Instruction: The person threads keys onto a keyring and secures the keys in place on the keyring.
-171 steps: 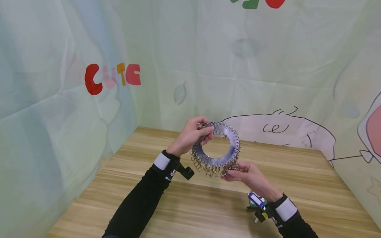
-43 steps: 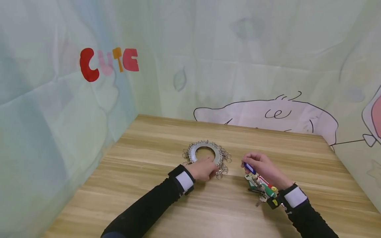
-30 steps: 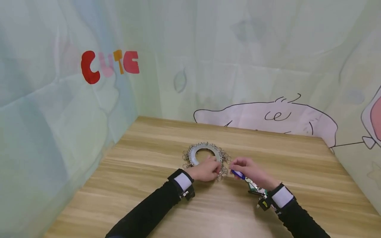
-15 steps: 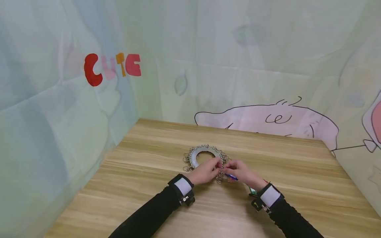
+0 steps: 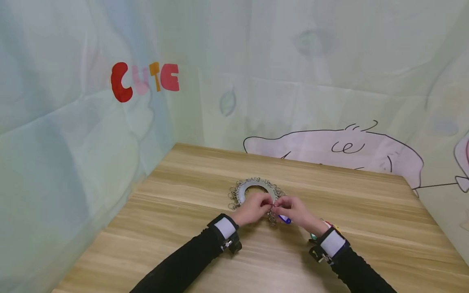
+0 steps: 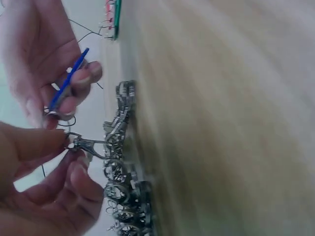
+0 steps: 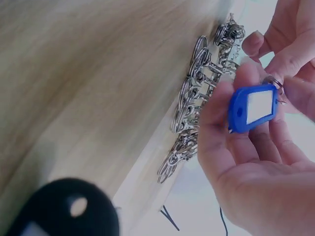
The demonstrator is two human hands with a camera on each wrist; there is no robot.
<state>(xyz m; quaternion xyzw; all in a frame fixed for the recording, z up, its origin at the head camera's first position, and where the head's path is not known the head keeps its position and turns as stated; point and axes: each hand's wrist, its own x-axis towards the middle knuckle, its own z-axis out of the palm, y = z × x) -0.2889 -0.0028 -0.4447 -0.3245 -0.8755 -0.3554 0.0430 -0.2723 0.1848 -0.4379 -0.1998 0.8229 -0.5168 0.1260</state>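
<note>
A flat metal ring point(image 5: 240, 194), its rim hung with small clasps and split rings, lies on the wooden table. My left hand point(image 5: 253, 209) reaches over its near side. In the left wrist view, the left thumb and finger pinch a small metal clasp point(image 6: 88, 144) attached to the ring. My right hand point(image 5: 298, 213) is close against the left and holds a blue key tag point(image 7: 239, 111) with a white label. A small split ring point(image 7: 273, 83) at the tag's end sits among the fingertips of both hands. Whether it is linked to the clasp cannot be told.
Beneath the right wrist lies a partly hidden green item point(image 5: 313, 236) with red and yellow bits beside it. The wooden table point(image 5: 176, 195) meets printed cloth walls point(image 5: 205, 122) at its back and left.
Earlier both hands held the metal ring up; now it lies on the table. The right hand has taken the blue key tag and carried it leftward to the left hand's fingertips.
</note>
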